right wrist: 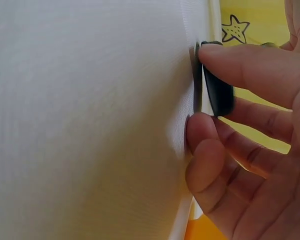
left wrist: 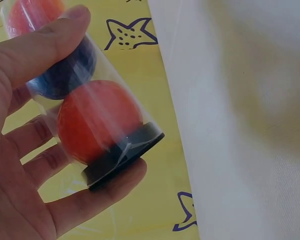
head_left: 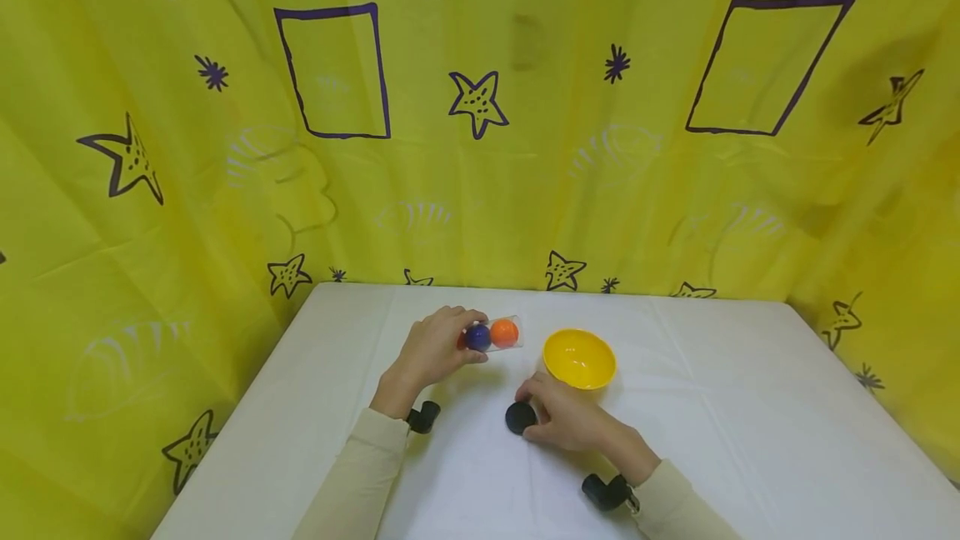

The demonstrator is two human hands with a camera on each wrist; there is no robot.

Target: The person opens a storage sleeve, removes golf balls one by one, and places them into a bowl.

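Observation:
My left hand (head_left: 438,344) grips a clear plastic tube (left wrist: 117,102) above the table. Inside the tube sit a red ball (left wrist: 97,120), a dark blue ball (head_left: 477,337) and an orange ball (head_left: 505,332). A black cap (left wrist: 122,155) closes the tube's end by the left fingers; the orange ball lies toward the other end, which points right. My right hand (head_left: 566,413) pinches a round black lid (head_left: 521,418) between thumb and fingers, close over the white cloth. In the right wrist view the lid (right wrist: 217,87) is seen edge-on, near the tabletop.
A yellow bowl (head_left: 579,359) stands just beyond the right hand. White cloth covers the table (head_left: 750,407), and a yellow curtain (head_left: 525,190) with drawn stars hangs behind its far edge and at the sides. Black wrist cameras (head_left: 606,492) sit on both wrists.

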